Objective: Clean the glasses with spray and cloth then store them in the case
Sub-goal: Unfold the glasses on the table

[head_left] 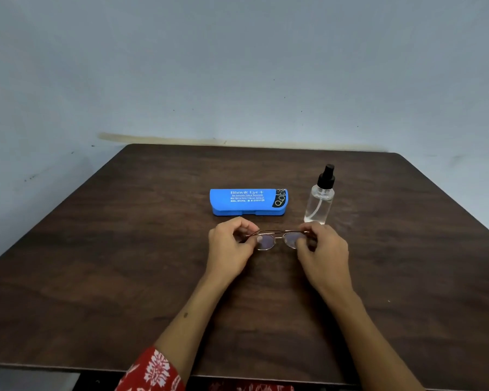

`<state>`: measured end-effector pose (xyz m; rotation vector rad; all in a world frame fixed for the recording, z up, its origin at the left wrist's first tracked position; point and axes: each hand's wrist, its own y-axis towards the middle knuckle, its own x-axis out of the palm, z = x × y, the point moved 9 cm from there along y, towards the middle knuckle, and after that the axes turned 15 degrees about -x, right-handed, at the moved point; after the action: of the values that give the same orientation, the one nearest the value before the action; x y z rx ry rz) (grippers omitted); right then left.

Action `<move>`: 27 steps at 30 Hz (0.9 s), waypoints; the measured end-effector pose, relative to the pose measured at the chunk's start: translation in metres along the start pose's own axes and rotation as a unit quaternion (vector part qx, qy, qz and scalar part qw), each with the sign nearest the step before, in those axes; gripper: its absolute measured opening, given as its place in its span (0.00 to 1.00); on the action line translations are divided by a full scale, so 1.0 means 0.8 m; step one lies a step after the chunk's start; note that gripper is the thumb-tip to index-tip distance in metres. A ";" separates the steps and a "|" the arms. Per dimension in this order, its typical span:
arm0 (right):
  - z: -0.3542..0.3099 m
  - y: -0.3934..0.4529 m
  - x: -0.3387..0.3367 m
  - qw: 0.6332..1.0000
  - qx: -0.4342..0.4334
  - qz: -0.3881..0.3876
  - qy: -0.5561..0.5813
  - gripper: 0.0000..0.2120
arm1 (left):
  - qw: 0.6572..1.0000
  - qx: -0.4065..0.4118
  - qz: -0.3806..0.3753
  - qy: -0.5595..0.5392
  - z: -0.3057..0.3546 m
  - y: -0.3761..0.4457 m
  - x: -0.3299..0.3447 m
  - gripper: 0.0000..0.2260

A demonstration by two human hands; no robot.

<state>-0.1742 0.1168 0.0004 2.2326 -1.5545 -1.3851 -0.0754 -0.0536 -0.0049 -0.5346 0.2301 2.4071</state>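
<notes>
Thin gold-rimmed glasses (277,239) are held just above the dark wooden table (124,277) at its middle. My left hand (232,249) pinches the left end of the frame, and my right hand (322,252) pinches the right end. Behind them lies a closed blue glasses case (247,201) with white print. To the case's right stands a clear spray bottle (321,197) with a black nozzle, upright. No cloth is in view.
The table's far edge meets a pale blue wall (237,66). Its near edge runs along the bottom of the view, where a red patterned sleeve (153,371) shows.
</notes>
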 end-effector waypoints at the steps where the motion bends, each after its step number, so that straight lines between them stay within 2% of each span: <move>1: -0.002 0.000 0.003 1.000 -0.010 -0.007 -0.017 0.09 | 1.000 0.008 0.004 0.000 0.001 -0.001 0.001 0.07; 11: -0.012 -0.005 0.010 0.990 -0.042 -0.027 -0.133 0.05 | 0.995 0.094 0.023 0.034 0.006 -0.009 0.006 0.07; 15: -0.028 -0.004 0.011 0.988 -0.113 0.017 -0.105 0.09 | 0.992 0.115 0.018 0.044 0.009 -0.014 0.009 0.09; 19: -0.044 -0.004 0.030 0.979 -0.178 -0.012 -0.100 0.13 | 0.991 0.122 0.017 0.048 0.013 -0.018 0.008 0.15; 23: -0.047 -0.002 0.030 0.973 -0.192 0.004 -0.124 0.06 | 0.992 0.118 0.009 0.050 0.015 -0.020 0.009 0.18; 27: -0.049 -0.001 0.012 0.974 -0.182 0.057 -0.119 0.11 | 0.992 0.115 0.010 0.053 0.015 -0.020 0.009 0.17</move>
<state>-0.1451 0.0941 0.0172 1.7924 -1.3265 -1.7865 -0.0745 -0.0336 0.0024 -0.5556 0.5548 2.3340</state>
